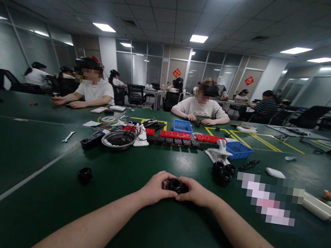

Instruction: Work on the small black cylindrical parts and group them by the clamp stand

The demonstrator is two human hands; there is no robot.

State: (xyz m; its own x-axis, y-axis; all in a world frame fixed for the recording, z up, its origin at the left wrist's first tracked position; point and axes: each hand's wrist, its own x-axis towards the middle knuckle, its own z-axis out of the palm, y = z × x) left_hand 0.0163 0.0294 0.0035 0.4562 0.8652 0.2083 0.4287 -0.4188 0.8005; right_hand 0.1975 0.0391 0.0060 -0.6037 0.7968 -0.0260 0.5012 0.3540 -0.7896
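Note:
Between my two hands, low over the middle of the green table point(137, 227), is a round black ring-shaped part point(174, 184) with a hole in its centre. My left hand point(159, 187) closes on its left side, thumb in front and fingers behind. From the right, my right hand point(194, 191) grips it too, fingers curled; part of the black piece is hidden under them. A similar black part point(85, 175) lies alone to the left. Several more black round parts point(223, 173) are grouped to the right, in front of a white clip-like stand point(219, 152).
Farther back are a metal bowl point(118, 140) with cables, red strips point(176, 134), a blue bin point(183, 126) and another blue bin point(238, 150). A wrench point(68, 137) lies left; a pale cylinder point(318, 205) lies right. Two people sit across the table.

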